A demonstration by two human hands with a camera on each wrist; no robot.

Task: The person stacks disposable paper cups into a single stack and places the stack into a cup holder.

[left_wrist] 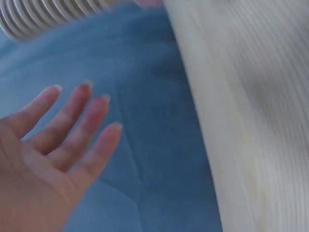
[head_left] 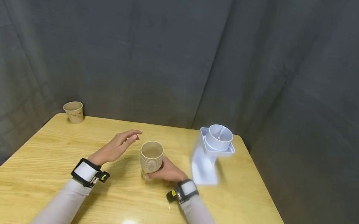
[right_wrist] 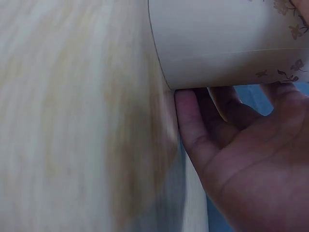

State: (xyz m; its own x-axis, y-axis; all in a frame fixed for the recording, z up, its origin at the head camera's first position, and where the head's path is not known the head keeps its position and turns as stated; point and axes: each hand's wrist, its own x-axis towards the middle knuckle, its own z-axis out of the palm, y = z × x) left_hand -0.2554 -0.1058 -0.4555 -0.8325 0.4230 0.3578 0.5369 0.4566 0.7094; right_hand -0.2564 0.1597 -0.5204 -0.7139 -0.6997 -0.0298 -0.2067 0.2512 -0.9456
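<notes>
A stack of beige paper cups [head_left: 151, 158] stands upright near the middle of the table. My right hand [head_left: 168, 171] grips its lower part from the right, thumb toward the near side. The right wrist view shows the bottom cup's flower print [right_wrist: 231, 43] and the fingers [right_wrist: 190, 116] bent against its side. Left of the stack, my left hand [head_left: 118, 148] hovers over the table, apart from the cups. Its fingers [left_wrist: 87, 123] are spread and nearly straight in the left wrist view, holding nothing. The stack's ribbed rims [left_wrist: 53, 14] show at that view's top left.
A single printed paper cup [head_left: 74, 112] stands at the table's far left corner. On the right is a white plastic stand [head_left: 205, 167] with a round cup-like holder [head_left: 218, 138] on top. Dark curtain [head_left: 140, 51] hangs behind the wooden table [head_left: 241, 213].
</notes>
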